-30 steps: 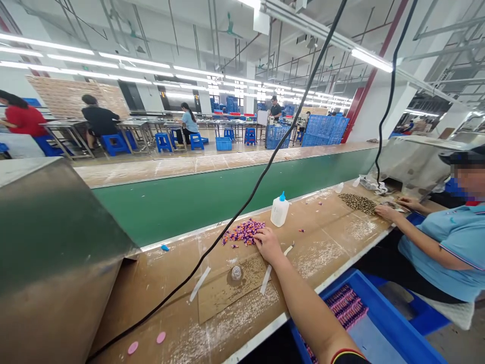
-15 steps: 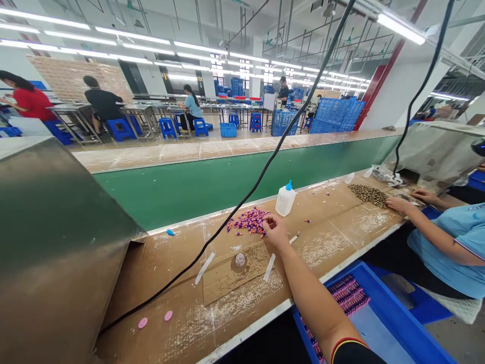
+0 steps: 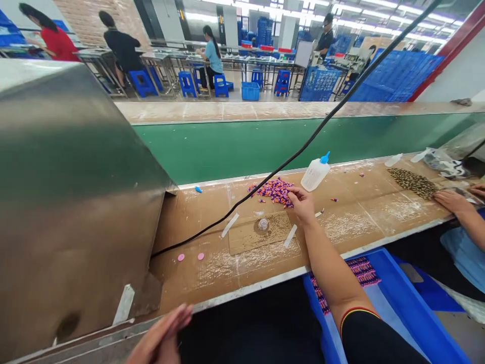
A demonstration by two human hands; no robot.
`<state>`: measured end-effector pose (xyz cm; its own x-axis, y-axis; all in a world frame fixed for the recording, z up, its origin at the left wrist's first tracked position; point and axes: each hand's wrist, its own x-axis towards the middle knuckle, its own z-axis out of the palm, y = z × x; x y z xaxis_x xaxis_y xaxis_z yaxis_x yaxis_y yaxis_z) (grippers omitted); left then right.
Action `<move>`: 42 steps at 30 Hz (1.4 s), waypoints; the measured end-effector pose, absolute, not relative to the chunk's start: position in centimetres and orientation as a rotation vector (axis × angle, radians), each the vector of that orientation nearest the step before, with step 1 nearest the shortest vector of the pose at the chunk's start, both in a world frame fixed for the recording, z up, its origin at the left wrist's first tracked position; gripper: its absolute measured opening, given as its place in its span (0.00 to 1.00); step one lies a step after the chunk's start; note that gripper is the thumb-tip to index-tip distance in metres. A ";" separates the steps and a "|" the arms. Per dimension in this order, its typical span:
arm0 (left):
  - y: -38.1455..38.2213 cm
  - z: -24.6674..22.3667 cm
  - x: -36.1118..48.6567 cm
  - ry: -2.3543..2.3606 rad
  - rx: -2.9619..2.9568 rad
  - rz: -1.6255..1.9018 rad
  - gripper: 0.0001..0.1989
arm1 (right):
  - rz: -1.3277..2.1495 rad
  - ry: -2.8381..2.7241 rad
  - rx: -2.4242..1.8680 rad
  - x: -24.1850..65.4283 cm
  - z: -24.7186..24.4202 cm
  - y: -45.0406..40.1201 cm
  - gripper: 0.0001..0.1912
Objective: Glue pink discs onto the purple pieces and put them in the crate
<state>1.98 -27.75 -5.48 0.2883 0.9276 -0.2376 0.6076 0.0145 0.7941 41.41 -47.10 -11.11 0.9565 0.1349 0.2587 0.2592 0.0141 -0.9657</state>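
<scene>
My right hand rests at the right edge of a heap of small purple and orange pieces, its fingertips pinched together among them. Whether it holds a piece is too small to tell. Just beyond it stands a white plastic glue bottle with a blue nozzle. A cardboard sheet with a small clear cap lies nearer me. My left hand shows at the bottom edge, below the bench's front edge, fingers extended and holding nothing visible. Two pink discs lie on the tan bench top.
A stainless steel housing fills the left side. A black cable crosses above the bench. A green conveyor belt runs behind it. At right, a co-worker's hand touches a dark speckled strip. A blue crate sits below.
The view has tilted down and shifted, so everything sits higher in the frame. My left hand has come into view at the bottom. My right hand stays at the heap's right edge.
</scene>
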 end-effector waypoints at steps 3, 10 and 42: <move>-28.9 -7.5 4.2 0.813 1.631 0.659 0.22 | -0.071 -0.349 -1.588 41.0 -10.7 -47.2 0.22; -30.8 -9.8 11.7 0.442 1.272 0.554 0.28 | 0.026 -0.467 -1.678 40.2 -10.1 -47.5 0.24; -30.0 -11.7 12.6 0.594 0.846 0.477 0.34 | -0.086 -1.551 -2.373 34.0 -6.1 -46.3 0.11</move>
